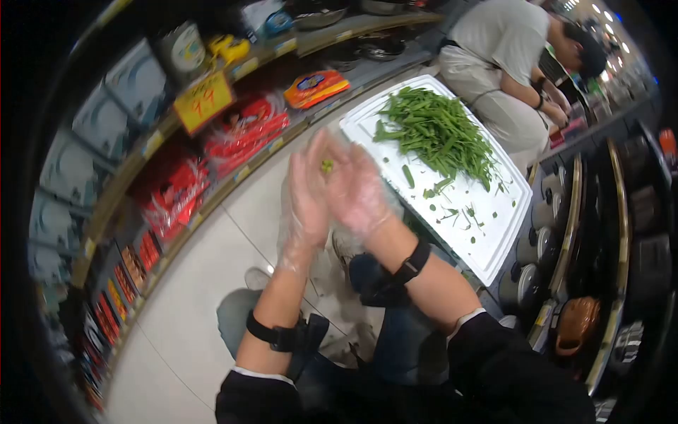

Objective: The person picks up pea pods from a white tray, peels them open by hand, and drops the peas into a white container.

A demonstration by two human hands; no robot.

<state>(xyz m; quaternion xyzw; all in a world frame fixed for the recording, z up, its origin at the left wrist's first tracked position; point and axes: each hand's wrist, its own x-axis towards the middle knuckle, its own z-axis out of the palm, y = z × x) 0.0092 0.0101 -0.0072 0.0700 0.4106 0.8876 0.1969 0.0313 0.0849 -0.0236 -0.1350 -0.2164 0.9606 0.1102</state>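
My left hand (308,201) and my right hand (359,192), both in clear plastic gloves, are held close together over the floor with fingers stretched out. A small yellow-green vegetable piece (327,166) shows between them, against the right hand's fingers. Motion smears the fingertips slightly. Right of the hands, a white plastic board with a raised rim (458,244) bears a heap of cut green vegetable stems (441,131). Loose short bits (408,176) lie scattered on its near part. The right hand is nearest to the board's left edge.
Shelves on the left hold red packages (244,134) and a yellow price sign (203,102). A person (498,63) crouches beyond the board, hands busy at the far right. Pots (519,286) line the right shelf. Pale tiles (191,304) cover the floor.
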